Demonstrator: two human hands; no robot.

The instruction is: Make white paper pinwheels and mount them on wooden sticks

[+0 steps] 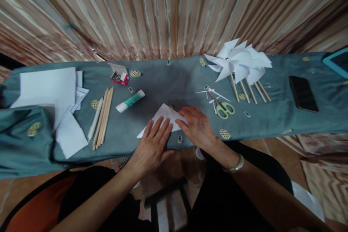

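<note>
A sheet of white paper folded into a triangle [163, 111] lies near the front edge of the table, its peak pointing away from me. My left hand [153, 145] rests flat on its left part, fingers stretched and slightly spread. At the right corner my right hand [197, 127] grips the paper, the thumb on top and the fingers bent around the edge. That corner is partly hidden by the hand. Just beyond my left hand is a glue stick [131, 100] with a green label. Right of my right hand lie green-handled scissors [221, 106] among thin paper strips [202, 91].
Several paper pinwheels [239, 61] on wooden sticks lie at the back right, near a dark phone [303, 93] and a blue-edged device [337, 63]. To the left are wooden sticks [104, 117], a white pen-like stick [95, 119], a small red box [119, 75] and paper sheets [47, 87].
</note>
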